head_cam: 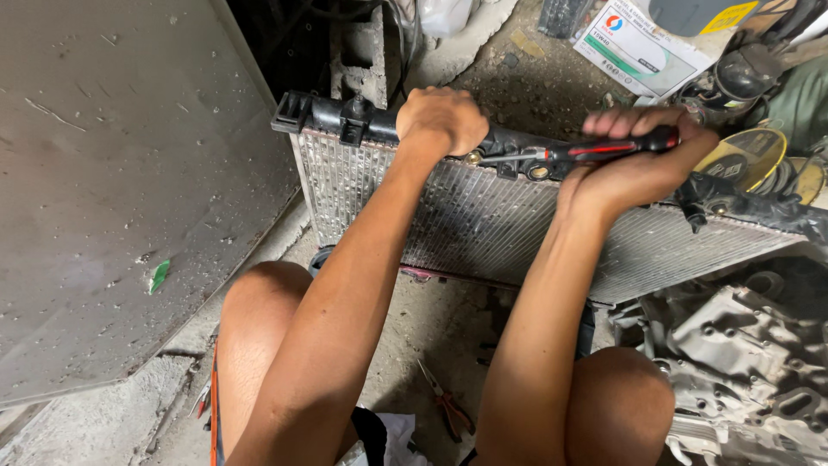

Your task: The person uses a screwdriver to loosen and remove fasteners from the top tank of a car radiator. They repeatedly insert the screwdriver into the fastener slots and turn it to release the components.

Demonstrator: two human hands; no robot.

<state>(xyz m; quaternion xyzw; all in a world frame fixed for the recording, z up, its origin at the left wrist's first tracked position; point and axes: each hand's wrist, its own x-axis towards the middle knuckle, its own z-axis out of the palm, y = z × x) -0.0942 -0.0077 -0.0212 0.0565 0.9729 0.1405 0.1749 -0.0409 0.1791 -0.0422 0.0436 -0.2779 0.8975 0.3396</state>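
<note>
A dusty concrete floor point(431, 319) in a cluttered workshop, with a large grey metal sheet point(112, 190) leaning on the left. The right hand point(642, 160) is clenched around the red-and-black handle of a screwdriver point(595, 148), whose shaft runs left toward a fitting on the black top tank of a radiator point(483, 216). The left hand point(442, 119) is closed in a fist-like grip over that same top tank, just left of the screwdriver tip, bracing it. The radiator stands on edge on the floor, between the person's knees and the far clutter, its finned core facing the camera.

To do this well, it seems wise to keep the left hand pressing the tank steady, hold the shaft square to the fitting, and push in firmly so the tip does not slip onto the soft fins.

Near, red-handled pliers point(448, 406) lie on the floor; an engine casting point(742, 362) sits at right.
</note>
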